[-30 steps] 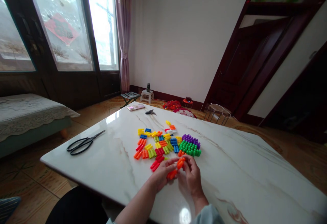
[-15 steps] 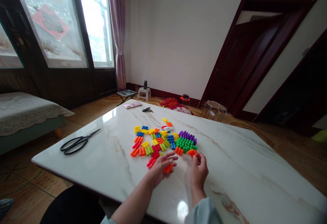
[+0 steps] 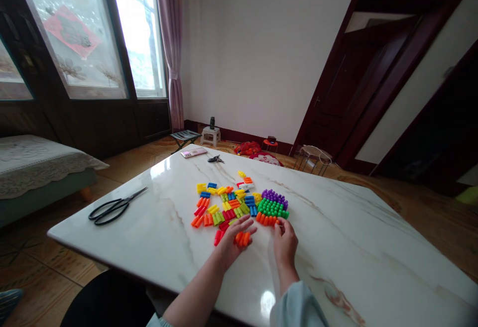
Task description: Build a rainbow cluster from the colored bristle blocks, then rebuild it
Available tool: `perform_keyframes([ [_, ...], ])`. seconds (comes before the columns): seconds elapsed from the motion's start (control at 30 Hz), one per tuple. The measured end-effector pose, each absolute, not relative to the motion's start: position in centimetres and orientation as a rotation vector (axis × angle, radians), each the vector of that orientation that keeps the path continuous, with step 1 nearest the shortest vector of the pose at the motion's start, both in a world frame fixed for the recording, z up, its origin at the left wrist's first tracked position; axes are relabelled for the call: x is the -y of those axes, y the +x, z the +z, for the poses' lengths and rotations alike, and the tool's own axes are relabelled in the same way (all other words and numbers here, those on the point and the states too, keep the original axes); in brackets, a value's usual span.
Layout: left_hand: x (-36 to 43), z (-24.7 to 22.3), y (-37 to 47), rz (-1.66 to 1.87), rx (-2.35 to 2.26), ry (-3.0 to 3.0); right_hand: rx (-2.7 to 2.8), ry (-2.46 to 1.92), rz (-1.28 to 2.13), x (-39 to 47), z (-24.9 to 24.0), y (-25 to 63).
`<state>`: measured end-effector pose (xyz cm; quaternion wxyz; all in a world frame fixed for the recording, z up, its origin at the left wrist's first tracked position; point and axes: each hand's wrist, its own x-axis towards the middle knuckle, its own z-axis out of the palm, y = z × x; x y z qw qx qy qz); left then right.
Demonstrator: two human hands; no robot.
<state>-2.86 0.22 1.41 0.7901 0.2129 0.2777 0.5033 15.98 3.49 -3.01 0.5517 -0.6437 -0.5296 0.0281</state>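
Observation:
My left hand [image 3: 234, 243] is turned palm up, its fingers loosely curled around a few orange bullet-shaped plastic pieces [image 3: 242, 239]. My right hand [image 3: 286, 243] pinches an orange piece at the right end of a short orange row [image 3: 265, 219]. That row lies against green pieces [image 3: 273, 208], with purple pieces [image 3: 274, 196] behind them. Left of these, many red, yellow, blue and lime pieces [image 3: 224, 205] lie in small groups. Red pieces [image 3: 218, 237] lie beside my left wrist and are partly covered by it.
Black-handled scissors [image 3: 117, 206] rest on the left of the white marble-patterned table [image 3: 157, 247]. Toward the far corner lie a pink phone [image 3: 194, 153] and a bunch of keys [image 3: 215, 159]. Beyond the table stand a folding stool [image 3: 185, 135] and a white stool [image 3: 211, 136].
My right hand has moved slightly left and down, and the orange row by the green pieces has grown longer. My left hand has turned so the orange pieces in it show more.

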Motion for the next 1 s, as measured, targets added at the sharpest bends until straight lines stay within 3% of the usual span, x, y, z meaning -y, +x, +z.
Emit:
perform_keyframes([
  [0.2, -0.5, 1.1, -3.1, 1.093, -0.494, 0.345, 1.268, -1.474, -0.011, -1.1, -0.9, 14.6],
  [0.43, -0.5, 0.8, -2.7, 1.12, -0.457, 0.472, 2.111, -0.923, 0.159, 0.2, 1.0, 12.2],
  [0.8, 0.5, 1.0, -1.7, 1.337, -0.888, 1.194, 1.906, -1.124, 0.362, 0.4, 1.0, 12.2],
  [1.0, -0.4, -1.1, -1.2, 1.328, -0.955, 1.185, 1.742, -1.142, 0.414, 0.0, 0.2, 12.8],
])
